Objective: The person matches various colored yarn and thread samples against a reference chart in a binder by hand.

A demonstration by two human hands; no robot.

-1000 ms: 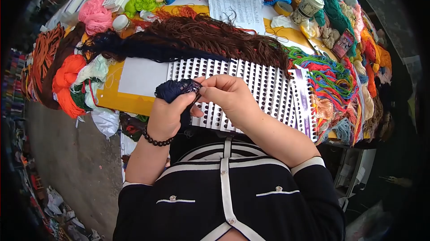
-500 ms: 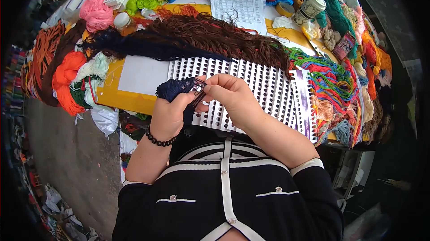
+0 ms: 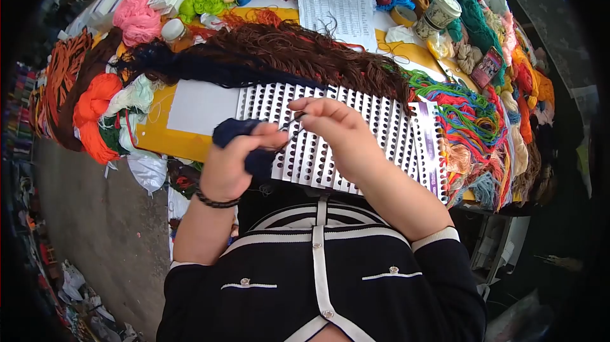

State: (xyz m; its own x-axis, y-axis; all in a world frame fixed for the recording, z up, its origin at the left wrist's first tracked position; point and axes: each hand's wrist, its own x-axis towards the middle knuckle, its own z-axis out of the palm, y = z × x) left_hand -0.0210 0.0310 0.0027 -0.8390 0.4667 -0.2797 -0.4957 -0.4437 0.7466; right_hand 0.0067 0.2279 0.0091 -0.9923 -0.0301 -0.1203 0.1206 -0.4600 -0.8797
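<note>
Well — my left hand (image 3: 230, 165) grips navy yarn (image 3: 232, 131), my right hand (image 3: 348, 135) pinches its strands (image 3: 294, 121) — uneven tugging could snarl them.

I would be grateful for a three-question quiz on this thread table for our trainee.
1. Multiple choice: what colour is the thread bundle in the left hand?
A) Pink
B) Navy
C) Lime green

2. True or false: the pink skein lies to the left of the printed sheet.

3. Fill in the blank: the dark bracelet is on the person's ____ wrist.

Key: 1. B; 2. True; 3. left
</note>
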